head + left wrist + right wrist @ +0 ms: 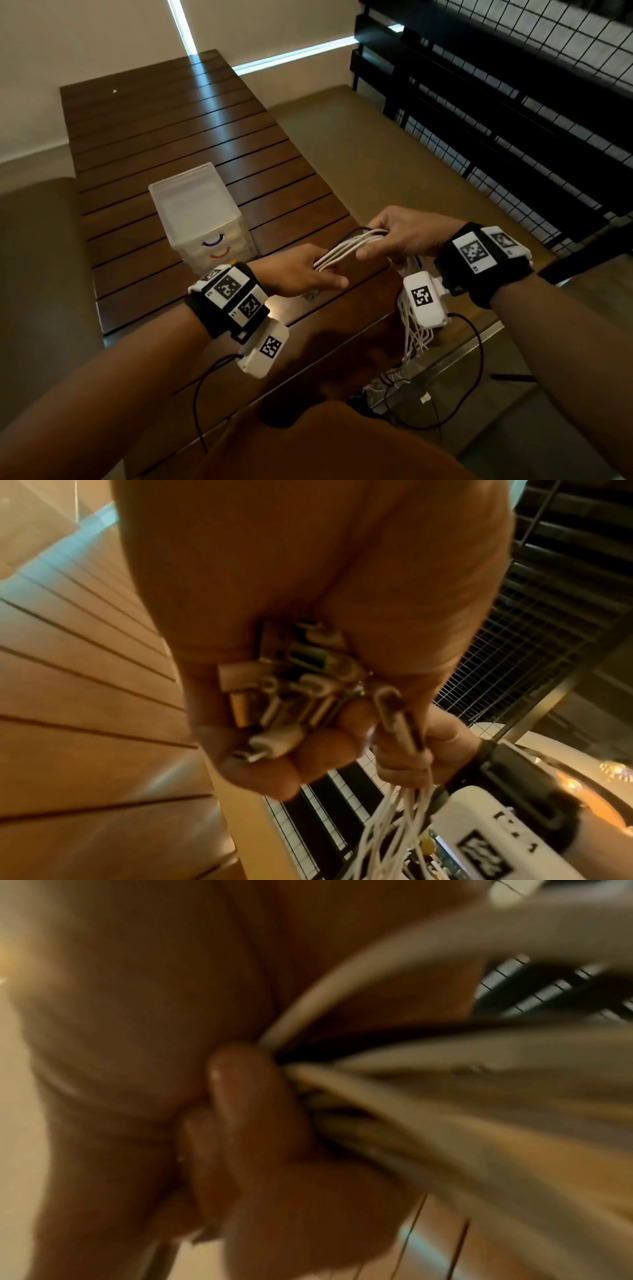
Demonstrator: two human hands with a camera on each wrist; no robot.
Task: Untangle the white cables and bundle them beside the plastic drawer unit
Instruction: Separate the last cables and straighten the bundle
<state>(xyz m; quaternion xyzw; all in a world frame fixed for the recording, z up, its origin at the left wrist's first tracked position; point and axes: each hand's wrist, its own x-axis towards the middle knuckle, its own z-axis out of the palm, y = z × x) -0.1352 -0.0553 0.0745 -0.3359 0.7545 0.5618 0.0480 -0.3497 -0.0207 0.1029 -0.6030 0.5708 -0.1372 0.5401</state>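
White cables (346, 249) span between both hands above the table's (164, 144) near right corner, left hand (301, 274) gripping the plug ends, right hand (404, 236) clasping the strands.

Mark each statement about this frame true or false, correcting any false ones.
1. Both hands hold the white cables. True.
2. The plastic drawer unit lies tipped on its side. False: it stands upright on the wooden table.
3. The left hand grips the connector ends. True.
4. The cables lie bundled beside the drawer unit. False: they are held above the table edge.
5. The right hand is empty. False: it grips the cables.
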